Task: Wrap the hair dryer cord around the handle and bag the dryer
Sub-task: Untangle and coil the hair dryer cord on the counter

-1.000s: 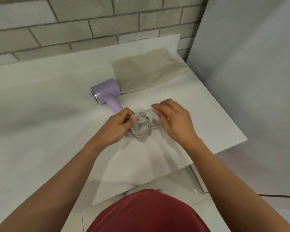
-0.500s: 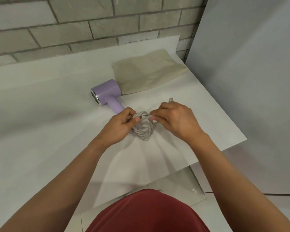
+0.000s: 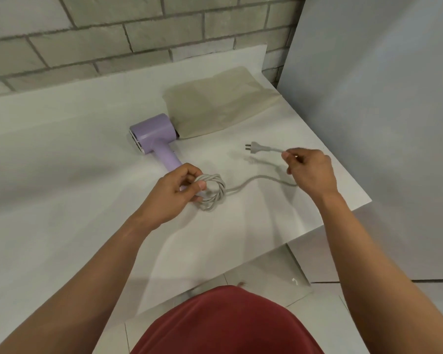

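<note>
A: Left hand [image 3: 179, 190] grips the coiled grey cord [image 3: 212, 191] at the handle end of the lilac plastic hair dryer [image 3: 154, 135], low on the white surface [image 3: 62, 149].
B: Right hand [image 3: 310, 169] pinches the loose tail beside the grey 2-pin plug [image 3: 260, 147], right of the coil. The handle points away toward the flat beige cloth bag [image 3: 215, 103], with nothing between.

A white table [image 3: 62, 175] is set against a grey brick wall [image 3: 100, 42]; a pale panel [image 3: 381, 98] is stood alongside on a tiled floor [image 3: 327, 312].
</note>
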Demonstrator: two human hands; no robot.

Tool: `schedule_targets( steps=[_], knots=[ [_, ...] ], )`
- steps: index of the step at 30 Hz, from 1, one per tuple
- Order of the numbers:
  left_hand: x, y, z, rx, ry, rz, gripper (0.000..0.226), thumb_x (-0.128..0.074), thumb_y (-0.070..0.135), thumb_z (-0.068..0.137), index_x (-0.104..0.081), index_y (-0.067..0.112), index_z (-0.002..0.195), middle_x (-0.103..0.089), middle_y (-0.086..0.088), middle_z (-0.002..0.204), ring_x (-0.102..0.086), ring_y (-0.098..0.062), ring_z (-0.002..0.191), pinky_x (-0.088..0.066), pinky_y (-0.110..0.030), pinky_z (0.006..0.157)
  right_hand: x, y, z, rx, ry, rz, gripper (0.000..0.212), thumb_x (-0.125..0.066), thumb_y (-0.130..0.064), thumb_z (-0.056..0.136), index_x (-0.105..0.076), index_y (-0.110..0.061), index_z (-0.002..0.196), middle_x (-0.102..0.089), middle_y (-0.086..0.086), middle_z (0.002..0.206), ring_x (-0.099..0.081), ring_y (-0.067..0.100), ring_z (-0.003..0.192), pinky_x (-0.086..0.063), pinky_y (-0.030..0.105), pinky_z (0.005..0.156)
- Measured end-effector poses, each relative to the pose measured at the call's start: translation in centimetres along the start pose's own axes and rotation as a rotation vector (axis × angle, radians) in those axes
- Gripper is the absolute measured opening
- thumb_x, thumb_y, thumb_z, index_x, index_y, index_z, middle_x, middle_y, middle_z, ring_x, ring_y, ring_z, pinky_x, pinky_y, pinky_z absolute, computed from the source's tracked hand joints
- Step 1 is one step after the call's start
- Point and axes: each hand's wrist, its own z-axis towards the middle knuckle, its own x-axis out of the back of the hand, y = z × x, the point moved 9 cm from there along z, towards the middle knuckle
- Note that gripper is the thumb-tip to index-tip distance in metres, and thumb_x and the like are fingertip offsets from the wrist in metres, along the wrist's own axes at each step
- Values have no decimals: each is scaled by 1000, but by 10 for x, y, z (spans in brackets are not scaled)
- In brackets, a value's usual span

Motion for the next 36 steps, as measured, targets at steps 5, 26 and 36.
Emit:
schedule_targets(
  steps=[5, 26, 36],
  knots=[
    [-1, 10, -9, -78, -19, 114, 7, -70, 24, 98, -68, 30, 100, -73, 7, 98, -71, -16, 95, -58, -52, 94, -17, 42, 22, -123, -9, -279, 28, -55, -40, 104, -78, -24, 108, -74, 12, 98, -59, 35, 85, -45, 35, 74],
    [-7, 30, -43, -136, -25, 227, 10, -73, 31, 94, -72, 22, 89, -72, 7, 85, -65, -9, 75, -53, -24, 74, -22, -24, -8, 280, 11, -181, 35, -65, -37, 101, -69, -18, 129, -63, 3, 121, -61, 23, 106, -51, 38, 93],
    [-18, 64, -62, -541, -91, 355, 16, -85, 19, 85, -74, 17, 96, -73, 8, 105, -67, -19, 110, -56, -41, 90, -116, -89, -96, 236, -982, 174, 55, -69, -38, 98, -51, -33, 150, -66, -11, 128, -75, 12, 91, -52, 25, 99]
  ],
)
